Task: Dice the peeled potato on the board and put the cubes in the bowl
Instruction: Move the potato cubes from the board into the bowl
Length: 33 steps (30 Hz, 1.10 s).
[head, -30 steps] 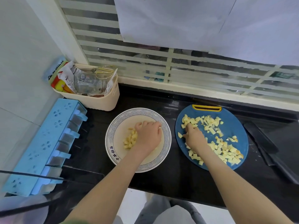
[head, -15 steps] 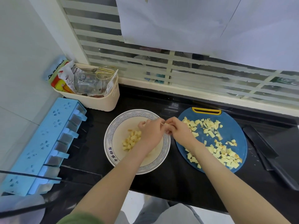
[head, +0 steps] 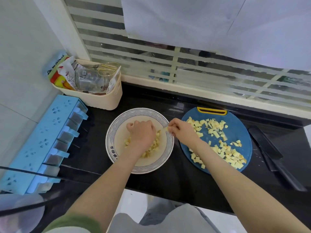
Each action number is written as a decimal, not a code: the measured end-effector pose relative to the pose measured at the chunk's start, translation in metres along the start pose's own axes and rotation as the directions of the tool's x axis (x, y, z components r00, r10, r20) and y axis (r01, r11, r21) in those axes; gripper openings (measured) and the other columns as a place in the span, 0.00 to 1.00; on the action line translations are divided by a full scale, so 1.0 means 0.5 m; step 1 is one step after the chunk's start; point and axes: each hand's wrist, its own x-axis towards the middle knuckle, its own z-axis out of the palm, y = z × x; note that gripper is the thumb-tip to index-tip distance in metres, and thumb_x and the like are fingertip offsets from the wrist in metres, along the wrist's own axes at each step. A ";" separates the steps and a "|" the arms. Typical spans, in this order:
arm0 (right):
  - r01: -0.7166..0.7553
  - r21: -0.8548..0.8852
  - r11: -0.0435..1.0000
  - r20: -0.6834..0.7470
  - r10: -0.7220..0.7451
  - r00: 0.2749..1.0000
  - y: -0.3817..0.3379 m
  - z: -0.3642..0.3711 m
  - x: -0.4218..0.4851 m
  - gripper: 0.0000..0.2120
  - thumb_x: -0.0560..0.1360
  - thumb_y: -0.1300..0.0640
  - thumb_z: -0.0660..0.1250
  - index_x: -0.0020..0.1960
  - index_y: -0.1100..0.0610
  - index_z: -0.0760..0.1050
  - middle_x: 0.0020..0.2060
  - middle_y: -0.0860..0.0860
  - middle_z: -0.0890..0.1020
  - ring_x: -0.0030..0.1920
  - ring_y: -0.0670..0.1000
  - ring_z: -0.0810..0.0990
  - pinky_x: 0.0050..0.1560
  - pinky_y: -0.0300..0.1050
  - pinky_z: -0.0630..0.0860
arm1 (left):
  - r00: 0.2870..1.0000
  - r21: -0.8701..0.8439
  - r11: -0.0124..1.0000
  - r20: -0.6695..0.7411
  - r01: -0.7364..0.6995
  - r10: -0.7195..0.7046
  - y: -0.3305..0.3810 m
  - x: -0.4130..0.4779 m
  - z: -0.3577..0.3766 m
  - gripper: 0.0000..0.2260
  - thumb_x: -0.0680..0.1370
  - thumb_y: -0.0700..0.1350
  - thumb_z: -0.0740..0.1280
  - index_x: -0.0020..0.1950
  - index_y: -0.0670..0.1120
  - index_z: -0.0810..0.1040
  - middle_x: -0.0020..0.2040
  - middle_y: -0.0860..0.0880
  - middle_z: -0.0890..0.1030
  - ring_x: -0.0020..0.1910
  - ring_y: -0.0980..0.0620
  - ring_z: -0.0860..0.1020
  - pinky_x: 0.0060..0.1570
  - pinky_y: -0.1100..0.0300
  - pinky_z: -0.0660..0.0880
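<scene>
A round blue cutting board (head: 242, 132) lies on the black counter with many yellow potato cubes (head: 225, 153) scattered over it. Left of it stands a wide patterned bowl (head: 111, 137) holding a small pile of potato cubes (head: 154, 147). My left hand (head: 141, 135) hovers palm down inside the bowl, fingers curled, covering much of the pile. My right hand (head: 181, 132) sits at the bowl's right rim, pinching a potato cube (head: 166, 128) between its fingertips.
A black knife (head: 272, 155) lies right of the board. A cream basket (head: 102, 96) of packets and a jar stands at the back left. A light blue seasoning box (head: 42, 142) runs along the left wall. The counter's front edge is near my body.
My right hand has left the board and come to the bowl's right rim with a cube pinched in its fingers. My left hand has stayed over the bowl, shifting slightly.
</scene>
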 end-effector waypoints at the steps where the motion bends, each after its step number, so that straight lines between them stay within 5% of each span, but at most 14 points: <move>1: 0.039 -0.049 0.998 0.049 -0.036 0.998 -0.006 0.003 0.002 0.07 0.80 0.60 0.62 0.53 0.52 0.77 0.43 0.48 0.81 0.43 0.45 0.77 0.46 0.39 0.72 | 1.000 0.004 1.000 -0.023 0.008 -0.008 0.004 -0.004 0.000 0.12 0.81 0.48 0.53 0.56 0.50 0.75 0.47 0.52 0.78 0.56 0.48 0.71 0.61 0.48 0.57; 5: 0.130 -0.101 0.986 0.076 -0.122 0.990 -0.017 -0.005 -0.016 0.20 0.79 0.66 0.58 0.68 0.54 0.74 0.57 0.51 0.79 0.55 0.46 0.74 0.56 0.37 0.68 | 0.991 -0.070 0.997 -0.135 -0.017 0.007 0.031 -0.021 0.002 0.17 0.80 0.44 0.55 0.68 0.53 0.69 0.63 0.52 0.75 0.64 0.49 0.68 0.64 0.49 0.53; 10: -0.081 -0.224 0.971 -0.132 0.052 0.990 0.100 -0.064 -0.071 0.32 0.76 0.54 0.69 0.77 0.51 0.60 0.71 0.52 0.69 0.71 0.55 0.66 0.69 0.56 0.63 | 0.893 -0.270 0.858 -0.247 -0.436 0.376 0.110 -0.041 0.043 0.21 0.76 0.38 0.57 0.69 0.47 0.73 0.69 0.47 0.72 0.68 0.47 0.70 0.65 0.50 0.62; 14: -0.375 -0.357 0.856 -0.191 0.326 0.926 0.234 -0.117 -0.166 0.53 0.68 0.33 0.71 0.79 0.45 0.40 0.79 0.51 0.51 0.78 0.56 0.50 0.73 0.63 0.51 | 0.847 -0.258 0.808 -0.109 -0.529 0.520 0.212 -0.067 0.097 0.22 0.78 0.38 0.59 0.73 0.46 0.67 0.76 0.47 0.62 0.73 0.48 0.63 0.71 0.46 0.59; 19: -0.527 -0.353 0.773 -0.179 0.497 0.849 0.340 -0.111 -0.250 0.61 0.63 0.25 0.67 0.76 0.42 0.27 0.77 0.52 0.33 0.78 0.56 0.34 0.75 0.66 0.41 | 0.819 -0.112 0.864 0.281 -0.491 0.501 0.240 -0.089 0.176 0.41 0.76 0.64 0.61 0.78 0.55 0.37 0.76 0.50 0.31 0.76 0.48 0.35 0.72 0.42 0.36; 22: -0.438 -0.342 0.831 -0.257 0.366 0.895 0.372 -0.100 -0.241 0.59 0.65 0.27 0.67 0.78 0.46 0.33 0.79 0.54 0.39 0.78 0.57 0.38 0.75 0.62 0.41 | 0.819 -0.018 0.872 0.332 -0.490 0.467 0.233 -0.079 0.237 0.50 0.71 0.73 0.59 0.73 0.55 0.25 0.73 0.48 0.25 0.73 0.48 0.29 0.70 0.43 0.32; 26: -0.224 -0.439 0.870 -0.294 0.097 0.951 0.399 -0.097 -0.193 0.48 0.69 0.26 0.57 0.80 0.48 0.46 0.79 0.56 0.54 0.78 0.59 0.52 0.74 0.62 0.53 | 0.887 0.067 0.897 0.195 -0.437 0.418 0.241 -0.071 0.296 0.36 0.74 0.70 0.37 0.70 0.54 0.21 0.71 0.48 0.23 0.75 0.46 0.31 0.71 0.43 0.33; 28: -0.174 -0.524 0.834 -0.307 0.005 0.952 0.404 -0.097 -0.172 0.40 0.72 0.28 0.52 0.79 0.47 0.53 0.76 0.56 0.63 0.76 0.60 0.60 0.71 0.61 0.59 | 0.917 0.055 0.916 0.075 -0.397 0.392 0.248 -0.069 0.319 0.34 0.76 0.67 0.38 0.75 0.53 0.30 0.75 0.46 0.30 0.76 0.46 0.37 0.71 0.43 0.35; 33: -0.157 -0.596 0.787 -0.431 -0.149 0.890 0.404 -0.096 -0.118 0.24 0.77 0.41 0.57 0.68 0.50 0.73 0.60 0.56 0.78 0.56 0.59 0.77 0.53 0.55 0.72 | 0.926 0.018 0.932 -0.106 -0.362 0.362 0.293 -0.039 0.342 0.30 0.80 0.60 0.48 0.78 0.48 0.49 0.78 0.42 0.49 0.76 0.43 0.50 0.71 0.42 0.46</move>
